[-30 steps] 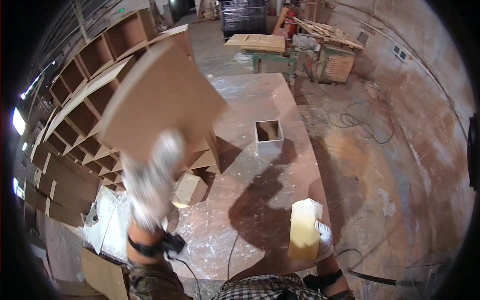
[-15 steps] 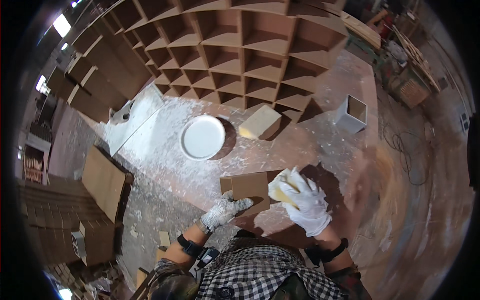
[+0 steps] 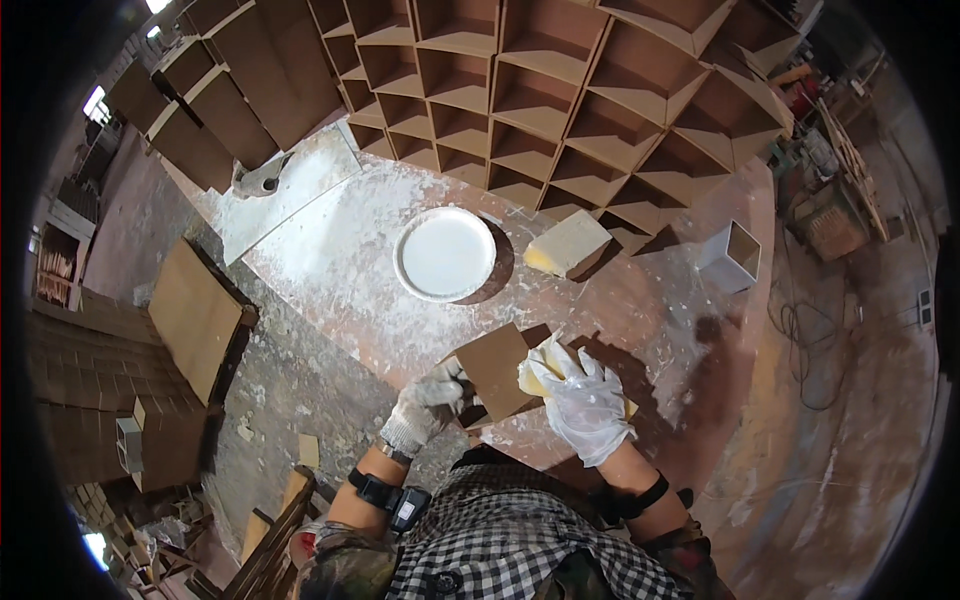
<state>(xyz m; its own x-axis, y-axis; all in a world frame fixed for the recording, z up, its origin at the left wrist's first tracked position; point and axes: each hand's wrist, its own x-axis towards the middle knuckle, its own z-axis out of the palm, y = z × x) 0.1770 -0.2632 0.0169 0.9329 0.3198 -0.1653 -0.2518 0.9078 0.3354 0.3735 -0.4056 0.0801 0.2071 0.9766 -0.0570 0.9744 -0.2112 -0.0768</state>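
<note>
My left hand (image 3: pixel 425 408), in a paint-smeared knit glove, is closed on the left edge of an open brown box (image 3: pixel 497 368) and holds it tilted above the table. My right hand (image 3: pixel 588 408), in a white plastic glove, grips a yellowish sponge (image 3: pixel 543 374) right beside the box's right side; whether the two touch is hard to tell. Beyond them stands a round white tub (image 3: pixel 445 253) of white liquid, probably paint. To its right lies a pale box (image 3: pixel 574 243) with a yellow patch at one end.
Stacked open brown boxes (image 3: pixel 540 95) line the table's far side. A white-grey open box (image 3: pixel 729 256) stands at the right on the white-splattered table (image 3: pixel 350 240). More brown boxes (image 3: pixel 90 390) are piled on the left, beside a leaning board (image 3: pixel 200 315). A cable (image 3: pixel 800 345) lies on the floor.
The brown box has turned in my left hand, whose grip has shifted from its front face to its left edge. My right hand has moved slightly left with the sponge. The view has shifted.
</note>
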